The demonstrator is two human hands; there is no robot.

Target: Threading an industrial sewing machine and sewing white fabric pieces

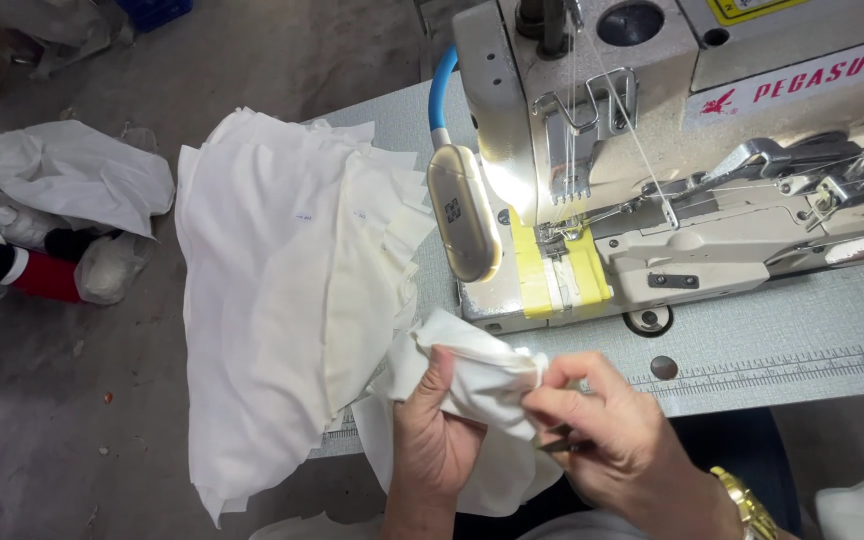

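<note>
Right now the small white fabric piece (482,375) sits bunched between both my hands, just in front of the counter (812,350) edge and below the sewing machine (652,200). My left hand (432,440) has its grip pinching the folded left side, thumb on top and fingers underneath. My right hand (607,435) pinches the right edge with fingertips pressed together, and a thin dark tool, perhaps snips (555,445), pokes out beneath them; I cannot tell exactly what it is. To handle this well, I judge the cloth should stay taut between the two pinches, so the edge lies flat and any blade meets only loose thread, not the weave. Just left lies the stack of white cut pieces (282,290), draped over the counter's end, and the machine's lamp (462,215) lights the yellow-taped needle bed (562,270).
</note>
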